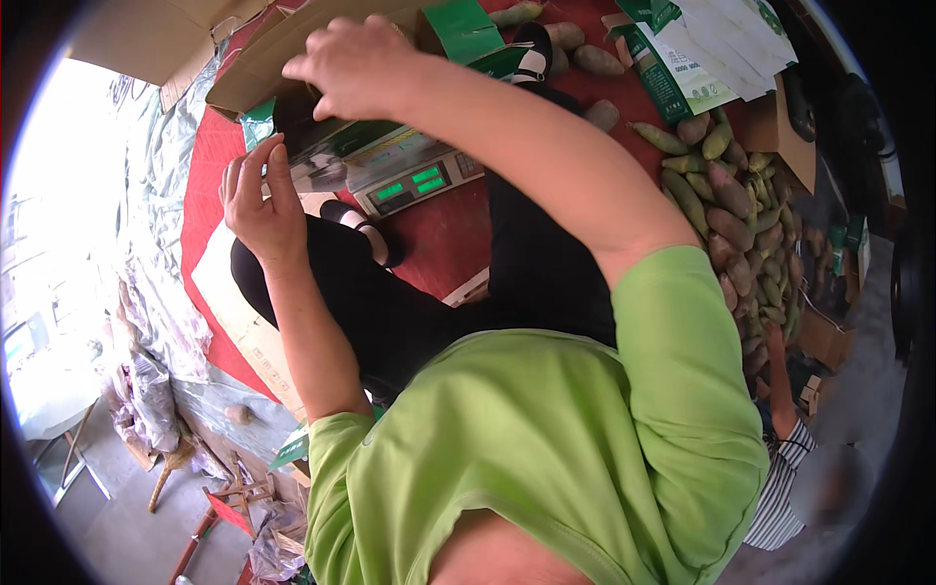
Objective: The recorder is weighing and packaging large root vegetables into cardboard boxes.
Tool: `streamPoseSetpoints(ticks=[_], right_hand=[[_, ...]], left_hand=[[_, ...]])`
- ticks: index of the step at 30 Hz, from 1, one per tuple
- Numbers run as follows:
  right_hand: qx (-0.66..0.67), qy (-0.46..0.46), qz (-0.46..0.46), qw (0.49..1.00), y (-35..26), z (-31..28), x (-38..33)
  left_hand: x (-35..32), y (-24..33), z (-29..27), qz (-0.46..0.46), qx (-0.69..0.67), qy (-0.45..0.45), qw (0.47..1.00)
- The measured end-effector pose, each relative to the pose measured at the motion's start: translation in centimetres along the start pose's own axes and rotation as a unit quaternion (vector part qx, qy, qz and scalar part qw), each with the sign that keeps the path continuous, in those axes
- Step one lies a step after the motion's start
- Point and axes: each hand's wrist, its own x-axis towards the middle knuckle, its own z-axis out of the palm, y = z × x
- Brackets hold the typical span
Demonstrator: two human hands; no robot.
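My right hand (356,68) reaches across to the left, over the open cardboard box (255,70) at the top of the view. Its fingers are spread, and nothing shows in them. Lower and to the left, my left hand (261,200) is raised with thumb and forefinger pinched together. Whether something thin is between them I cannot make out; a green-and-white flap or packet (258,125) is just beyond the fingertips. A digital scale (419,183) with lit green displays stands below the box. Something blurred and greyish lies at the scale's left side, partly hidden.
Long green and reddish-brown tubers (731,200) are heaped at the right on a red floor covering (429,249). Green-and-white printed cartons (682,68) lie behind them. Another person's arm (780,375) reaches to the heap. My legs bracket the scale. Plastic sheeting (146,195) hangs at the left.
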Motion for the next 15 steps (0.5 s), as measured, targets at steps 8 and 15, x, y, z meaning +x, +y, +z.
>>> streamPoseSetpoints(ticks=[8, 15], right_hand=[[0.246, 0.221, 0.244, 0.912, 14.0, -1.9, -16.6], [0.172, -0.036, 0.446, 0.878, 14.0, 9.9, -44.3]], left_hand=[[0.0, 0.3, 0.0, 0.013, -0.006, -0.003, 1.0], [-0.5, -0.2, -0.2, 0.034, 0.01, -0.006, 0.999]])
